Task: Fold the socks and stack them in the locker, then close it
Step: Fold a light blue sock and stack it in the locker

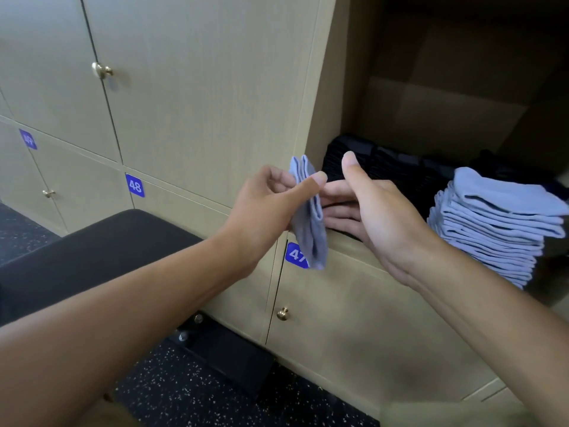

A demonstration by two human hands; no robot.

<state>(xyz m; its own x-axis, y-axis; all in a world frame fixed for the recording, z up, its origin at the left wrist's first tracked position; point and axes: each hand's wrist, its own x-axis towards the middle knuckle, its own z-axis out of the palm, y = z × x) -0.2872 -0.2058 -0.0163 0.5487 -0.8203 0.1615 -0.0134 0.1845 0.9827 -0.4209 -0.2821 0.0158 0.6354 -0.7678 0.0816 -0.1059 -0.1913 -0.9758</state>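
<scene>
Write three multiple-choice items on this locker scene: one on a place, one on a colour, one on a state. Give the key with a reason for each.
1. Where is the stack of folded socks?
A. on the bench
B. inside the open locker
C. on the floor

2. What colour is the sock in the left hand?
A. light blue
B. red
C. white

3. What is the right hand doing?
A. gripping a knob
B. open, fingers straight
C. clenched in a fist

Key:
1 B: the stack of folded socks sits on the open locker shelf.
2 A: the left hand pinches a light blue sock.
3 B: the right hand holds nothing, thumb up.

Locker shelf (348,243): blue sock stack (495,223) at right, dark socks (381,167) behind.
</scene>
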